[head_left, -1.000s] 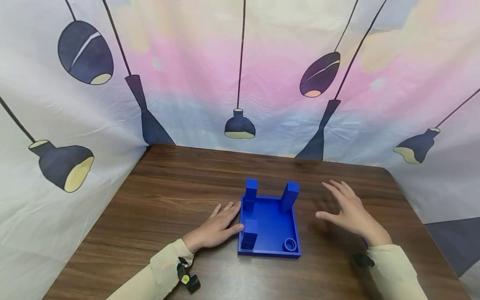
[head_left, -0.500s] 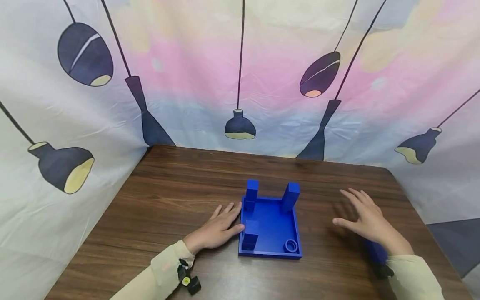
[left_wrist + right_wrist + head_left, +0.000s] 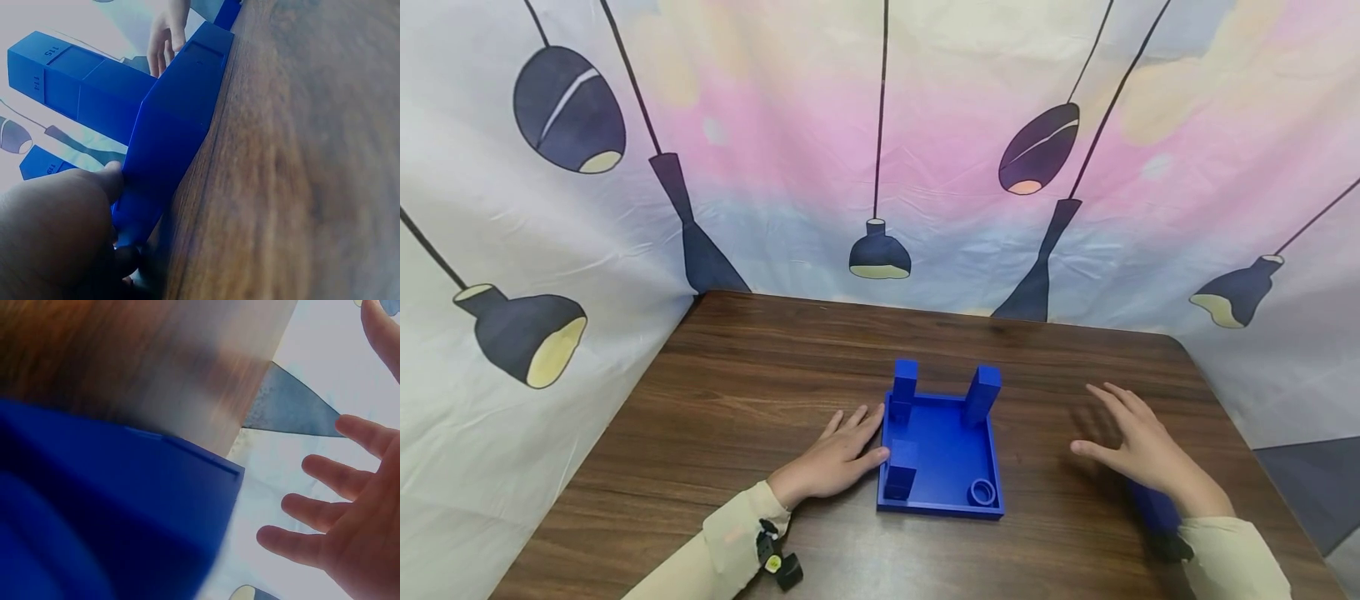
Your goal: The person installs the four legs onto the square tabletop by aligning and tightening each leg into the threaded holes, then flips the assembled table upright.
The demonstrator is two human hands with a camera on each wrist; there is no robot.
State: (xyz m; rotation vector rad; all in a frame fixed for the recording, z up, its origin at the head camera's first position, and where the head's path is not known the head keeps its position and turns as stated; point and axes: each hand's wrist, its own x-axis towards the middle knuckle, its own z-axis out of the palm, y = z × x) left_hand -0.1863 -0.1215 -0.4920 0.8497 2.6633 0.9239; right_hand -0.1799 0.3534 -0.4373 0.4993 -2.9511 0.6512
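Observation:
A square blue tray (image 3: 943, 454) lies on the table, and my left hand (image 3: 835, 463) rests against its left side with extended fingers and thumb touching the edge. Upright blue blocks stand at three corners: the back left block (image 3: 906, 379), the back right block (image 3: 982, 392) and the front left block (image 3: 901, 471). A small round blue ring (image 3: 981, 492) sits in the front right corner. My right hand (image 3: 1153, 458), fingers spread and holding nothing, hovers right of the tray. Under its wrist is a blue object (image 3: 1156, 510), mostly hidden; the right wrist view shows its blue wall (image 3: 187, 487) up close.
The brown wooden table (image 3: 760, 358) extends around the tray. A cloth backdrop with printed lamps (image 3: 880, 254) hangs behind it and along both sides. Numbers mark one block (image 3: 53, 62) in the left wrist view.
My right hand has moved right and slightly toward me, and more of the blue object beneath it shows. The left hand and the tray have stayed in place.

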